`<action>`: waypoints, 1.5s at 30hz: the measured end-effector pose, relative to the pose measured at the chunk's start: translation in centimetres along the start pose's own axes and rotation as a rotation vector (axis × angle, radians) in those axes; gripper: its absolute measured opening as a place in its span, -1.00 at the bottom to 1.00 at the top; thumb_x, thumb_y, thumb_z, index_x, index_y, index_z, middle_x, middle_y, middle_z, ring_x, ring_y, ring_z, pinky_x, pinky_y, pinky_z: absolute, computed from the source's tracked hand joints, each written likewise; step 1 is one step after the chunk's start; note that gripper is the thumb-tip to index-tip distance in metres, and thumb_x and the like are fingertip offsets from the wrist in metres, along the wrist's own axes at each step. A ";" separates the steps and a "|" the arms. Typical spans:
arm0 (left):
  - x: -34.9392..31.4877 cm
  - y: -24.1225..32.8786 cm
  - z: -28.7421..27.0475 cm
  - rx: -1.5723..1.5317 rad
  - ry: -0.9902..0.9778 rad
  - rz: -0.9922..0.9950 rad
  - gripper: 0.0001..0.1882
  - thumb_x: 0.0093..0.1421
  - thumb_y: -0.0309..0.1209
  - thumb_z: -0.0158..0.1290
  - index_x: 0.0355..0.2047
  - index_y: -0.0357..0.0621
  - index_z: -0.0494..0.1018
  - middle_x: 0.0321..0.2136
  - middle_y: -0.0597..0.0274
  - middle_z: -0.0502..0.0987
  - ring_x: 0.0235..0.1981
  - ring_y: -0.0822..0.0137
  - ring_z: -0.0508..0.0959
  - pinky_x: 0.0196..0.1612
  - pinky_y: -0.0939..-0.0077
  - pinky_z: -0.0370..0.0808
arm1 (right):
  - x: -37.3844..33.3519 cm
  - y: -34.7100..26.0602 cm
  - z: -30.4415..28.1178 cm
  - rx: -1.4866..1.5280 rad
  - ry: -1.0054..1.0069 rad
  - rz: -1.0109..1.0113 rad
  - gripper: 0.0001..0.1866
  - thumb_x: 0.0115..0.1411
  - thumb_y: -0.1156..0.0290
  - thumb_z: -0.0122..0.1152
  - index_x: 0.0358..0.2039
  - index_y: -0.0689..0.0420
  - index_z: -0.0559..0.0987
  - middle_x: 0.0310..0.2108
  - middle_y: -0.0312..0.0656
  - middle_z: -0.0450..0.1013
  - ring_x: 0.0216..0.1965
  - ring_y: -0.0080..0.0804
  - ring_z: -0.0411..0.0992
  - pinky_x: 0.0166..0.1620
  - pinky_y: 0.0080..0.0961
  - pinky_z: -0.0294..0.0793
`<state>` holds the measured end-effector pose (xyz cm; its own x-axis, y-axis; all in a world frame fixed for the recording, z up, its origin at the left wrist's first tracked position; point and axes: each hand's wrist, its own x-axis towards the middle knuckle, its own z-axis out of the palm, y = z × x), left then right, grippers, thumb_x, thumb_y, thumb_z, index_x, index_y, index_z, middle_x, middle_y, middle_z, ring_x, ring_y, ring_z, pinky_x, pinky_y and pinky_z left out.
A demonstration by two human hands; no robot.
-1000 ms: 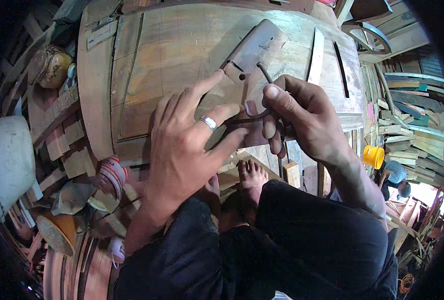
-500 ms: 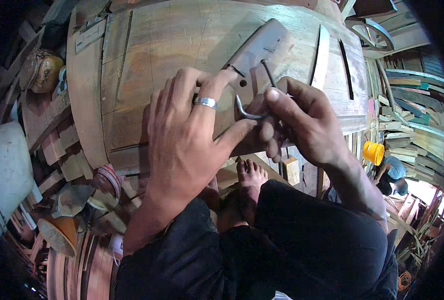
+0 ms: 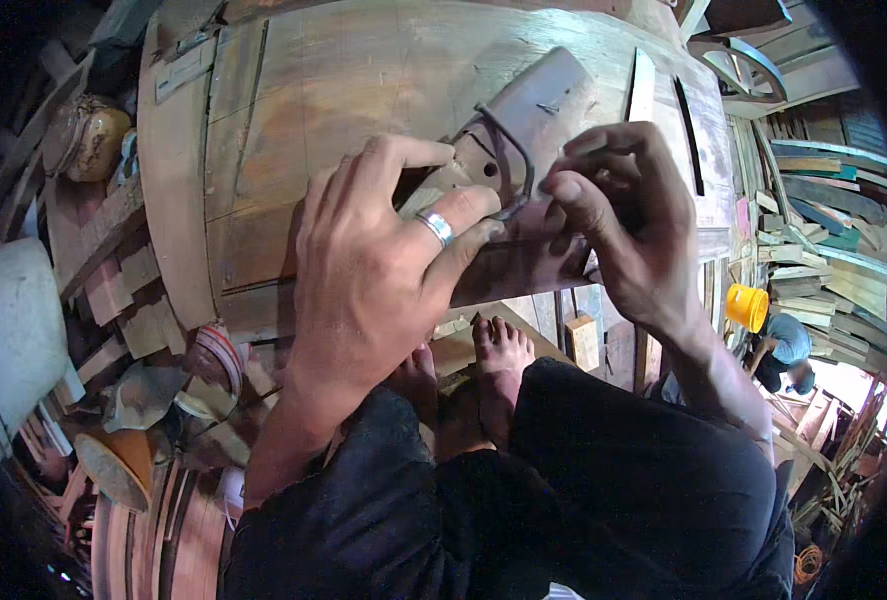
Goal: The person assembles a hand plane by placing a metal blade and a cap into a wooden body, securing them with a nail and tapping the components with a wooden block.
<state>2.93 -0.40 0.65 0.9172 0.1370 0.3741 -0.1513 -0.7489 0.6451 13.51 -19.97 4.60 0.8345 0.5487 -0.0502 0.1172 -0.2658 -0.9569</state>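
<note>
A bent dark metal rod [image 3: 527, 165], shaped like a hook, is pinched by its lower end between the thumb and a ringed finger of my left hand [image 3: 364, 255]. That hand's index finger reaches to a brownish-grey metal piece [image 3: 547, 90] with a round hole, lying on the wooden tabletop [image 3: 334, 80]. The rod's upper part crosses over the metal piece. Just right of the rod is my right hand [image 3: 639, 225], fingers bent and apart, with nothing visible held. A small nail-like bit [image 3: 548, 107] lies on or sticks from the metal piece.
The tabletop has a long dark slot [image 3: 691, 135] at right. Wood scraps, a white container [image 3: 19, 325] and an orange cone-shaped vessel [image 3: 119, 470] crowd the left. At right are stacked boards [image 3: 844, 210], a yellow bucket [image 3: 747, 307] and another person [image 3: 786, 345] bent over.
The bent rod has turned over and passed from my right hand into my left fingers. My right hand has come off it, moving slightly right with its fingers loosened.
</note>
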 end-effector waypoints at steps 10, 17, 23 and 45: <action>-0.3 0.0 -0.3 -0.059 0.043 -0.013 -0.41 0.08 -0.33 0.46 0.15 -0.05 0.60 0.02 0.08 0.58 0.00 -0.06 0.60 0.06 0.11 0.53 | 1.3 0.2 -1.6 -0.563 -0.136 -0.592 -0.67 0.17 0.59 0.49 -0.04 0.04 0.76 0.05 -0.05 0.45 -0.04 -0.23 0.56 0.00 -0.31 0.61; -0.9 0.9 -2.2 0.175 -0.204 -0.153 -0.14 0.04 -0.14 0.47 0.34 -0.04 0.46 0.05 0.07 0.50 0.07 -0.08 0.49 0.14 0.06 0.42 | 0.4 -2.7 -0.7 -0.278 -0.082 -0.254 -0.73 0.51 0.42 0.23 0.13 0.26 0.60 -0.32 -0.15 0.66 -0.36 -0.57 0.61 -0.30 -0.59 0.58; -1.2 0.8 -1.7 0.217 -0.185 -0.155 -0.23 0.04 -0.26 0.40 0.31 -0.05 0.52 0.03 0.10 0.49 -0.01 -0.07 0.49 0.10 0.07 0.43 | 0.0 -1.0 -0.2 -0.331 -0.085 -0.095 -0.75 0.45 0.47 0.31 0.09 0.19 0.61 -0.47 -0.17 0.64 -0.48 -0.52 0.65 -0.41 -0.52 0.58; -1.2 0.4 -1.3 0.171 -0.142 -0.116 -0.21 0.02 -0.27 0.44 0.31 -0.04 0.55 -0.03 0.09 0.49 -0.07 -0.02 0.50 -0.03 0.13 0.38 | 1.0 0.9 1.2 -0.531 -0.117 -0.398 -0.84 0.33 0.46 0.39 -0.15 0.14 0.58 -0.35 -0.01 0.65 -0.36 0.01 0.69 -0.34 -0.24 0.65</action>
<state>1.26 -0.06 1.34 0.9693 0.1450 0.1984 0.0118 -0.8340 0.5517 13.76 -18.72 3.36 0.6123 0.7599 0.2182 0.6778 -0.3624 -0.6398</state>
